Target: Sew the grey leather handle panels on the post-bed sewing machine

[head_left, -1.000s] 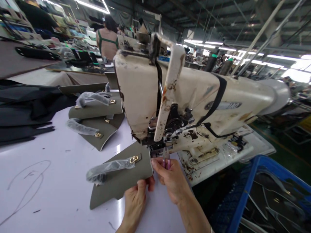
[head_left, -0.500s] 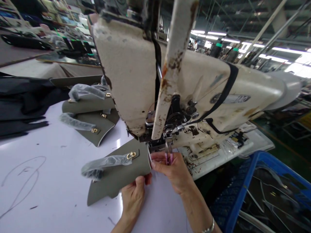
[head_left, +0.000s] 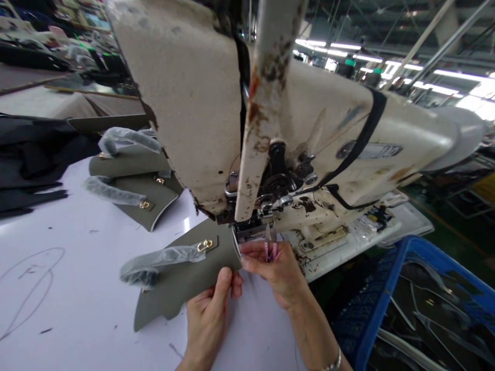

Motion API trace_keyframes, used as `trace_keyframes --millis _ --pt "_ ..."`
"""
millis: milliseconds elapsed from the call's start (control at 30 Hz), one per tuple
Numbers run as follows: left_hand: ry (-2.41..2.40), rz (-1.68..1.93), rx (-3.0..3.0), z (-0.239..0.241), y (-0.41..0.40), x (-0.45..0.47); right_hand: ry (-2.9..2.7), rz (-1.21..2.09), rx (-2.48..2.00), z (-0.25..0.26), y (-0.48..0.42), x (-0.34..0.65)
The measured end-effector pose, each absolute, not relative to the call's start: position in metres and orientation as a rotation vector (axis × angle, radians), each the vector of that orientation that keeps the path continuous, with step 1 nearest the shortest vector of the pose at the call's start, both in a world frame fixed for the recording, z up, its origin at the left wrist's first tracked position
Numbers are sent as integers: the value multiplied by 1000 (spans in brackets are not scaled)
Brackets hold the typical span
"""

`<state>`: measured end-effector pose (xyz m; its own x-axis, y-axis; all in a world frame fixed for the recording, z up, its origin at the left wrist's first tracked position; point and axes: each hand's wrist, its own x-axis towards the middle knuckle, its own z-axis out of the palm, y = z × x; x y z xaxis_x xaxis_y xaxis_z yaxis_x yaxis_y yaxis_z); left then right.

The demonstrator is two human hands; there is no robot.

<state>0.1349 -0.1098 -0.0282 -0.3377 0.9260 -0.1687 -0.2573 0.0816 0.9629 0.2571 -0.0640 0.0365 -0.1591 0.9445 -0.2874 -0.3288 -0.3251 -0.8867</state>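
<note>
The left hand (head_left: 211,314) pinches the grey panel's (head_left: 185,281) edge; at its two o'clock, the right hand (head_left: 276,270) grips pink snips (head_left: 269,248) under the sewing machine (head_left: 270,129).

bare forearms, silver bracelet (head_left: 333,361) on right wrist.

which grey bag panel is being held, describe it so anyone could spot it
Find the big cream sewing machine on the white table. At its needle end lies a grey bag panel with a gold ring and plastic-wrapped handle. Unlike the stacked grey panels behind it, the left hand pinches its edge, and the right hand holds pink snips beside it.
</note>
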Motion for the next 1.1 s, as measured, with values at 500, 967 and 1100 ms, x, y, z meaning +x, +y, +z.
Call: trace_keyframes --millis 500,967,1100 --pt "1002 1469 437 -15 -111 134 -917 1555 -1232 42 -82 262" --pt "1254 1377 469 -6 -114 135 -1026 1653 -1192 47 -86 252" --pt "1220 1368 459 -11 -116 134 -1101 1647 -1157 44 -87 249"
